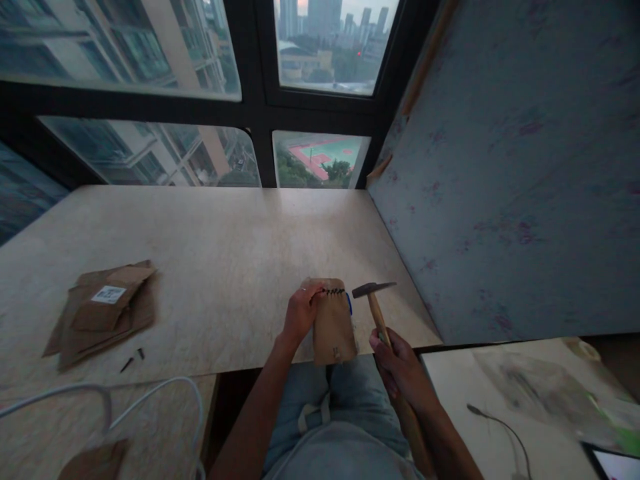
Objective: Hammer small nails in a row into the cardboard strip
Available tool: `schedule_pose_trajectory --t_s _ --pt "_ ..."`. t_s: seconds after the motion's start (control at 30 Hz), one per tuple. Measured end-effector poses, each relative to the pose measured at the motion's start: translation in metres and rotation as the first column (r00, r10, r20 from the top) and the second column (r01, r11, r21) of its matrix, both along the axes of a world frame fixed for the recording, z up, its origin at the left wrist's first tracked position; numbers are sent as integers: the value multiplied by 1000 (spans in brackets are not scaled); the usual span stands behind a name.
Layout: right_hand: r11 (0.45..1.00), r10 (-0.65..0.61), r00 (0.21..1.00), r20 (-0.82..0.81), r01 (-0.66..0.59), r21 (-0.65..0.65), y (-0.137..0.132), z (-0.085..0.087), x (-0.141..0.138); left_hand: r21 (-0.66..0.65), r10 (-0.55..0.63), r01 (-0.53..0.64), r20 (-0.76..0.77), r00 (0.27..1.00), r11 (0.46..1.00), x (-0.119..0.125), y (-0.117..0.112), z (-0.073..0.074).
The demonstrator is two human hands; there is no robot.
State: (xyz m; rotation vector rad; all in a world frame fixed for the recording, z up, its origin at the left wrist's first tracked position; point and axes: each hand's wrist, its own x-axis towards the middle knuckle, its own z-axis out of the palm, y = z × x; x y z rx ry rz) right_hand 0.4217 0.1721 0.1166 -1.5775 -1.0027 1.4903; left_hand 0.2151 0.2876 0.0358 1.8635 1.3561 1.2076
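Note:
My right hand (397, 367) is wrapped around the wooden handle of a hammer (379, 317), whose dark metal head is raised just right of a brown cardboard piece (334, 333). The cardboard lies at the table's front edge, its near end sticking out a little over my lap. A row of small dark screws or nails (334, 291) stands across its far part. At the left end of that row, my left hand (303, 312) is closed, fingertips pinched together against the cardboard; what they hold is too small to make out. A bit of blue (349, 304) shows at the cardboard's right side.
Flattened brown cardboard packets (110, 307) lie on the left of the pale table (225, 267), with two dark screws or nails (133, 360) near them. A white cable (187, 381) loops at front left. A wall (500, 200) bounds the right, windows the back.

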Motion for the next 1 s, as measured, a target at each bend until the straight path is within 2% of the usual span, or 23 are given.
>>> schedule_pose_trajectory --t_s 0.2,0.4,0.57,0.77,0.87,1.0 --pt "1000 -5 1000 -16 5 -6 2 -6 4 35 8 -6 -45 999 999 1 0 -5" --pt "1000 11 1000 -13 -11 17 4 -5 5 80 18 -9 -109 994 997 0 0 -2" --pt "997 54 999 0 -54 60 10 3 2 117 19 -4 -127 992 993 1 -1 -3" --pt "984 159 987 -12 -157 83 17 21 -6 118 37 -19 -159 987 993 1 -2 -5" --pt "961 238 968 84 -247 126 23 22 -11 102 32 -15 -169 985 995 1 -3 -4" --pt "899 304 892 334 -384 209 34 11 -18 81 61 -48 -167 984 996 2 -4 -6"
